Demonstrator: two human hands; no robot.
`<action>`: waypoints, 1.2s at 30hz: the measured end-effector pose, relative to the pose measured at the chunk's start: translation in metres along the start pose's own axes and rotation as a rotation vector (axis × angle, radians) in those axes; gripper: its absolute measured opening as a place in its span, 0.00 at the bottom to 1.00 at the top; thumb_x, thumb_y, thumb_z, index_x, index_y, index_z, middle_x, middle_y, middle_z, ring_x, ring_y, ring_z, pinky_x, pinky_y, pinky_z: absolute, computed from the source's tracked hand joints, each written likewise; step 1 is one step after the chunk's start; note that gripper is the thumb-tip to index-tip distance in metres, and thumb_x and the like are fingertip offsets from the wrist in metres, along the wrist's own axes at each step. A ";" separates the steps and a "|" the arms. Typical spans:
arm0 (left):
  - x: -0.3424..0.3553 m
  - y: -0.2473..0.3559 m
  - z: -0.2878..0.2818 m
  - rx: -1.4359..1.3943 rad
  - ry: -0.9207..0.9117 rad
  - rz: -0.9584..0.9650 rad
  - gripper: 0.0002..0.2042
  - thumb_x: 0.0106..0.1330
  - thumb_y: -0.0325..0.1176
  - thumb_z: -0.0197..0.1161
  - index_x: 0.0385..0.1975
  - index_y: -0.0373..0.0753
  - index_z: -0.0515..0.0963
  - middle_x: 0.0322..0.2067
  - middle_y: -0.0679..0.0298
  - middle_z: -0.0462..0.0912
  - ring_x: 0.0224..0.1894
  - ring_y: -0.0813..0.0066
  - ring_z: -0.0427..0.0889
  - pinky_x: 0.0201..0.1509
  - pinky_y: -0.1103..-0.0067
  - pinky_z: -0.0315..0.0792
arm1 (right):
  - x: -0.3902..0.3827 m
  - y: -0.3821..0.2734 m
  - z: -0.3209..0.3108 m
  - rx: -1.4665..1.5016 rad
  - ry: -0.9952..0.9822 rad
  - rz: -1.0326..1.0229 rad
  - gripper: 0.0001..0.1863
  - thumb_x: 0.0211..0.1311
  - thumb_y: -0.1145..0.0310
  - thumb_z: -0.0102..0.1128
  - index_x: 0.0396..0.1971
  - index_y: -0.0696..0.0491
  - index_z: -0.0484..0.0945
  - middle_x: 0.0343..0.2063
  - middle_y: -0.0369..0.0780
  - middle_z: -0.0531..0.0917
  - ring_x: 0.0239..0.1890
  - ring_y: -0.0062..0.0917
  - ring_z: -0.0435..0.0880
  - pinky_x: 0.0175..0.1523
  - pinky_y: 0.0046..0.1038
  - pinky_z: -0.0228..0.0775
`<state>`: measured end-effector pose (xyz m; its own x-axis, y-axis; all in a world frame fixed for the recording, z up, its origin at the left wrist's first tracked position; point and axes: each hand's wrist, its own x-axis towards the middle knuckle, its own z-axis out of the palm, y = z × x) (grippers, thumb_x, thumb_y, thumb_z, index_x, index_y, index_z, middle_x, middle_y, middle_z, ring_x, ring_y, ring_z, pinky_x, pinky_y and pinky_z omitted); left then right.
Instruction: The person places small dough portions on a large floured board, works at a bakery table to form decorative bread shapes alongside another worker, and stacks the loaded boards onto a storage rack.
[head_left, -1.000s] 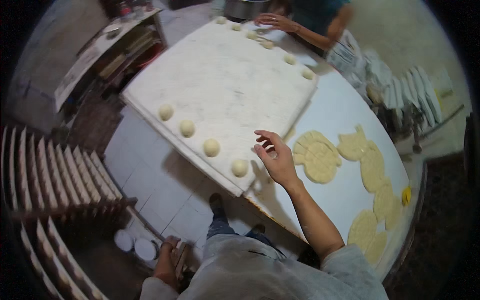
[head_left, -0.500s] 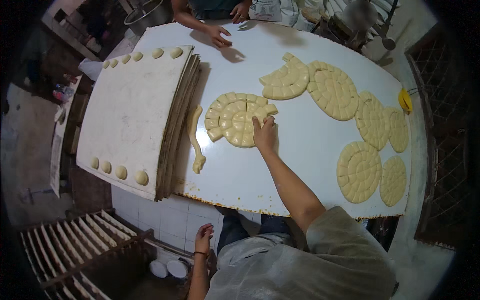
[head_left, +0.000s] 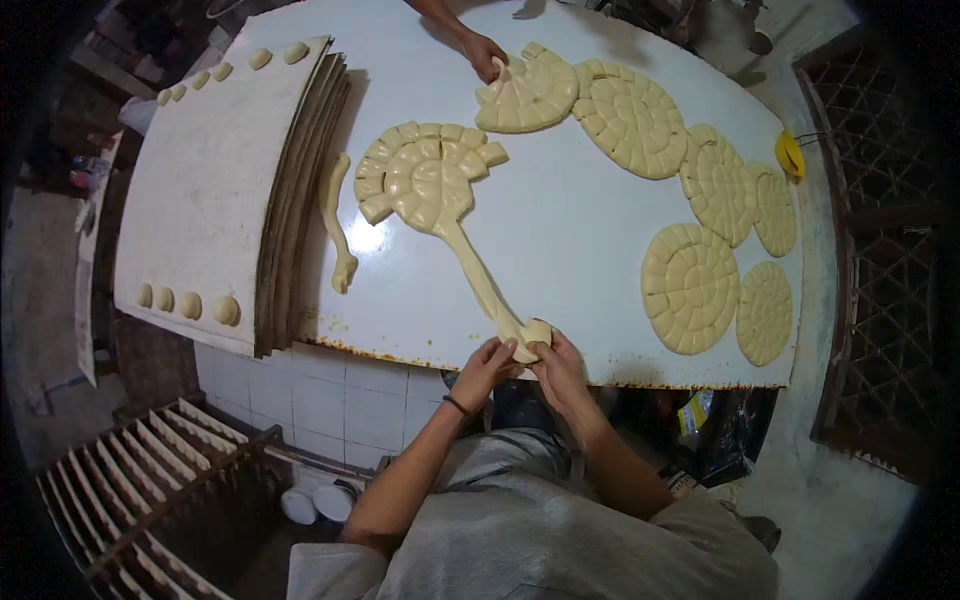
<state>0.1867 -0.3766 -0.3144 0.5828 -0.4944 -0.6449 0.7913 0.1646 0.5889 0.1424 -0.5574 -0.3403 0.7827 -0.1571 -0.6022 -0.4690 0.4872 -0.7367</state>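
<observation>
A scored round of pale dough [head_left: 420, 175] lies on the white table, with gaps cut along its rim. From its lower edge a long strip of dough [head_left: 475, 270] stretches toward me. My left hand [head_left: 490, 365] and my right hand [head_left: 558, 370] meet at the table's front edge, closed around the thick end of that strip. A loose twisted rope of dough [head_left: 337, 225] lies to the left of the round. At the far side a co-worker's hand [head_left: 484, 55] grips the corner of a partly cut dough round [head_left: 530, 95].
Several scored dough rounds [head_left: 690, 290] lie along the table's right side. On the left, stacked boards [head_left: 200, 200] carry rows of small dough balls [head_left: 226, 310]. A yellow tool [head_left: 789, 155] sits at the right edge. A slatted rack [head_left: 150, 460] stands at lower left.
My right hand has drawn a strip of dough from the round toward me. My left hand has come up from beside my body to join it. The co-worker's hand has moved onto the far round.
</observation>
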 end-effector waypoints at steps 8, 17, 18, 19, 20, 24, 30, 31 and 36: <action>-0.008 -0.004 0.007 0.247 -0.110 0.117 0.19 0.77 0.36 0.67 0.63 0.35 0.78 0.48 0.64 0.87 0.49 0.80 0.85 0.53 0.81 0.80 | -0.075 -0.002 0.011 -0.277 0.166 -0.263 0.18 0.70 0.83 0.61 0.56 0.57 0.70 0.47 0.39 0.80 0.51 0.22 0.81 0.56 0.25 0.76; 0.039 0.052 -0.086 1.531 -0.066 0.929 0.18 0.70 0.40 0.67 0.58 0.44 0.84 0.59 0.60 0.83 0.70 0.58 0.72 0.76 0.63 0.64 | 0.031 -0.014 -0.093 -1.330 0.476 -0.790 0.26 0.66 0.58 0.72 0.58 0.54 0.74 0.64 0.54 0.69 0.68 0.53 0.66 0.76 0.58 0.50; 0.053 0.057 -0.061 1.520 -0.076 1.031 0.18 0.72 0.41 0.66 0.59 0.45 0.84 0.62 0.60 0.82 0.70 0.59 0.72 0.78 0.63 0.63 | 0.043 -0.034 -0.062 -1.296 0.463 -0.844 0.24 0.71 0.57 0.67 0.60 0.55 0.77 0.69 0.51 0.70 0.74 0.52 0.64 0.79 0.55 0.47; 0.069 0.049 -0.040 1.530 -0.030 1.052 0.18 0.72 0.41 0.65 0.59 0.46 0.84 0.65 0.59 0.80 0.72 0.59 0.71 0.79 0.63 0.62 | 0.055 -0.029 -0.041 -1.273 0.355 -0.842 0.25 0.74 0.58 0.64 0.63 0.55 0.77 0.71 0.50 0.70 0.75 0.51 0.63 0.80 0.54 0.46; 0.077 0.039 -0.029 1.538 0.006 1.060 0.17 0.73 0.41 0.65 0.59 0.46 0.84 0.67 0.59 0.77 0.74 0.60 0.69 0.80 0.63 0.62 | 0.057 -0.017 -0.028 -1.247 0.251 -0.823 0.25 0.76 0.58 0.61 0.65 0.56 0.77 0.73 0.49 0.70 0.77 0.51 0.61 0.82 0.53 0.44; 0.043 0.025 -0.122 1.401 -0.333 0.980 0.16 0.70 0.33 0.68 0.57 0.43 0.84 0.65 0.59 0.80 0.69 0.55 0.76 0.75 0.63 0.71 | -0.017 0.035 -0.089 -1.382 -0.004 -0.736 0.26 0.74 0.67 0.62 0.69 0.55 0.75 0.69 0.48 0.74 0.75 0.47 0.68 0.78 0.45 0.59; 0.109 0.055 -0.021 1.465 0.153 1.155 0.17 0.70 0.31 0.66 0.57 0.35 0.81 0.61 0.55 0.82 0.68 0.51 0.76 0.75 0.63 0.69 | 0.067 -0.019 -0.036 -1.301 0.399 -0.878 0.25 0.73 0.68 0.62 0.67 0.58 0.75 0.66 0.50 0.77 0.73 0.50 0.69 0.79 0.47 0.56; 0.100 0.041 -0.022 1.484 0.018 1.117 0.17 0.71 0.31 0.66 0.57 0.35 0.81 0.61 0.55 0.82 0.68 0.51 0.76 0.76 0.62 0.68 | 0.052 -0.003 -0.037 -1.313 0.277 -0.869 0.25 0.73 0.68 0.63 0.67 0.59 0.75 0.65 0.49 0.79 0.72 0.49 0.70 0.78 0.47 0.57; 0.045 0.046 -0.144 1.517 -0.113 0.946 0.13 0.68 0.32 0.70 0.51 0.42 0.85 0.50 0.57 0.85 0.56 0.53 0.81 0.65 0.63 0.76 | -0.012 0.010 -0.100 -1.256 0.176 -0.708 0.23 0.69 0.71 0.67 0.62 0.60 0.78 0.60 0.50 0.81 0.66 0.46 0.76 0.72 0.45 0.67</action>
<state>0.2758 -0.2690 -0.3864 0.6258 -0.7676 0.1383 -0.6533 -0.4189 0.6306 0.0872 -0.6367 -0.3718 0.9818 -0.1867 0.0341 -0.1270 -0.7800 -0.6128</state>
